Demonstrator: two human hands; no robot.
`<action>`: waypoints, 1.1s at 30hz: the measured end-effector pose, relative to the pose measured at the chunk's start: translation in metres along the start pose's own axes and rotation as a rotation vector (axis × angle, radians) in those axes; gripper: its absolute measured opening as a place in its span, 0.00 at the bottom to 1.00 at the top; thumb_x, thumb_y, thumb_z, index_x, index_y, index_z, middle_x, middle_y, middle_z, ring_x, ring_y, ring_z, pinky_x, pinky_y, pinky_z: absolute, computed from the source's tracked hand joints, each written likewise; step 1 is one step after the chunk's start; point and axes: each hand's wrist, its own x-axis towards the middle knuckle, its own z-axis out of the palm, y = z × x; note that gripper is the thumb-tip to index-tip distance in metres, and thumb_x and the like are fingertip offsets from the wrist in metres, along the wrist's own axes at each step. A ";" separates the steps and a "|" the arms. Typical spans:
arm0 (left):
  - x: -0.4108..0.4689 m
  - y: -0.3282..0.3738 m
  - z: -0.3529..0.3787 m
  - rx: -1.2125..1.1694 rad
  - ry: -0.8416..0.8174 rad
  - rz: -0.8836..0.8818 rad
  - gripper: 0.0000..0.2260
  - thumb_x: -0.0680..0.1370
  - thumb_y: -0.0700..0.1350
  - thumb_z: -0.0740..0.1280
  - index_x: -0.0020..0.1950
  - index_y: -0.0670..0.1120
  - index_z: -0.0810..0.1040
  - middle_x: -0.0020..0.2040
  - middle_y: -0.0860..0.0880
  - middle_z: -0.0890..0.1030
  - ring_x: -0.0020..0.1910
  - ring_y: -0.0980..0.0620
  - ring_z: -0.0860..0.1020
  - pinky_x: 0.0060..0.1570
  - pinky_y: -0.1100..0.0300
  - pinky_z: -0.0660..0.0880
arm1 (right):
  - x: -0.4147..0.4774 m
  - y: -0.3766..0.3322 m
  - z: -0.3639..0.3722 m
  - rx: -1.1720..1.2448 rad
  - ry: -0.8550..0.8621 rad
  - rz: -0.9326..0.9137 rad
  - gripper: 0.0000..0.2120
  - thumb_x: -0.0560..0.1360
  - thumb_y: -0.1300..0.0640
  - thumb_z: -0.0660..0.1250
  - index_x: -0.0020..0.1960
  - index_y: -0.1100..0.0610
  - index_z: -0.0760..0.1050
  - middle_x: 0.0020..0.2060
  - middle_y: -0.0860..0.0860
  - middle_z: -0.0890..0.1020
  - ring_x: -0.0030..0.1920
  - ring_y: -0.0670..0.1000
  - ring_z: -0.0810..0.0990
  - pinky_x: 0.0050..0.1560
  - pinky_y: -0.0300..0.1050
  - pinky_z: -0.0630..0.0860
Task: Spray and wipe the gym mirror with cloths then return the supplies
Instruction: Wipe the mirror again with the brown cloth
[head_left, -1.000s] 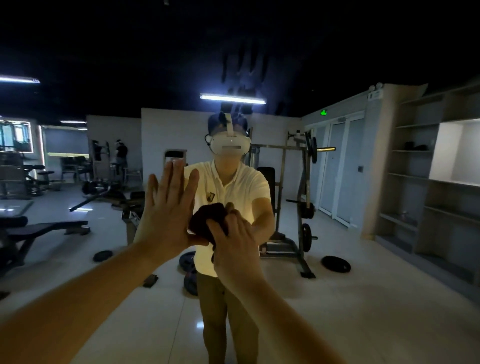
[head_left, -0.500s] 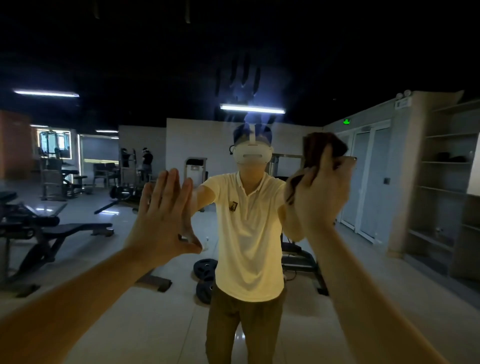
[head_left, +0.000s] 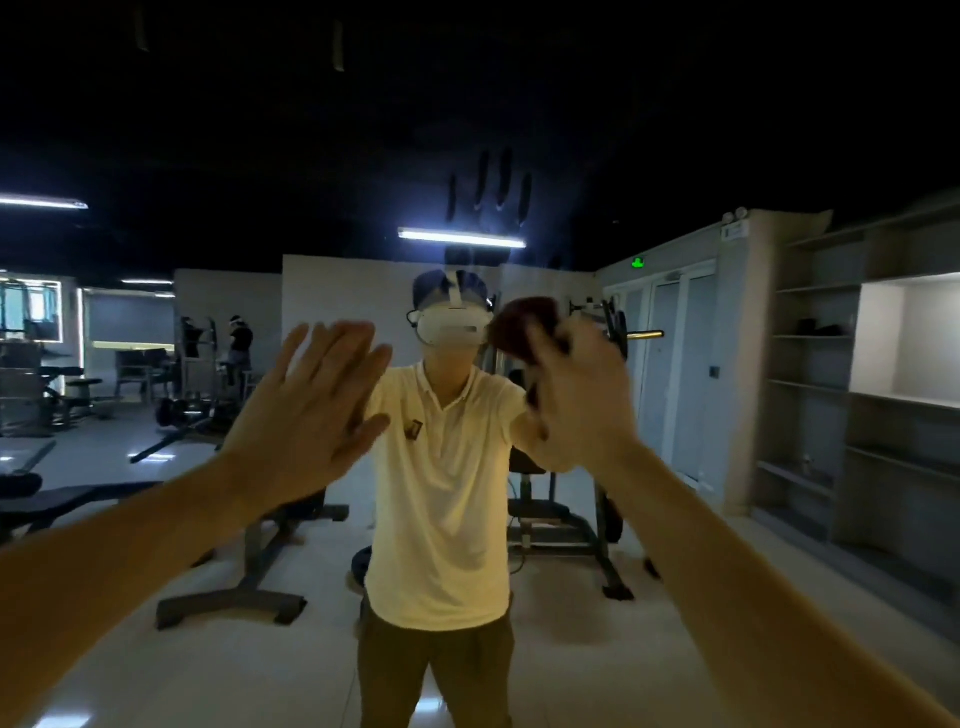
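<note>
Facing the gym mirror (head_left: 727, 130), I see my left hand (head_left: 306, 410) flat against the glass, fingers straight. My right hand (head_left: 582, 410) grips a bunched dark cloth (head_left: 522, 327) at head height. I judge wiping is midway: a handprint smear (head_left: 491, 189) shows above, and the supplies are not yet returned.

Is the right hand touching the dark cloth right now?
Touching. In the head view, the right hand grips the dark cloth, fingers curled around it.

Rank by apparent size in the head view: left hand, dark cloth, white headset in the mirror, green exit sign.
1. left hand, nearest the camera.
2. white headset and dark cloth: alike, unranked; the right hand hides part of the cloth.
3. green exit sign, smallest.
</note>
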 end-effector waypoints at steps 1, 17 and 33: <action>0.015 -0.011 -0.003 0.011 0.028 -0.028 0.36 0.82 0.65 0.52 0.82 0.42 0.61 0.81 0.35 0.59 0.80 0.33 0.59 0.79 0.34 0.53 | 0.007 0.014 -0.010 -0.003 0.054 0.094 0.15 0.82 0.53 0.59 0.66 0.49 0.77 0.54 0.53 0.78 0.53 0.57 0.77 0.55 0.60 0.77; 0.099 -0.034 0.009 -0.087 0.361 -0.148 0.42 0.83 0.68 0.48 0.85 0.38 0.47 0.84 0.36 0.46 0.84 0.39 0.44 0.81 0.37 0.47 | 0.037 -0.100 0.065 -0.028 0.270 0.142 0.26 0.77 0.49 0.58 0.75 0.53 0.67 0.58 0.56 0.72 0.56 0.52 0.71 0.55 0.48 0.75; 0.099 -0.032 0.010 -0.063 0.389 -0.137 0.41 0.84 0.66 0.49 0.84 0.35 0.50 0.83 0.32 0.47 0.84 0.35 0.46 0.80 0.34 0.49 | 0.120 -0.049 0.029 0.021 0.490 0.498 0.26 0.78 0.59 0.66 0.75 0.56 0.69 0.63 0.62 0.71 0.59 0.61 0.74 0.59 0.59 0.77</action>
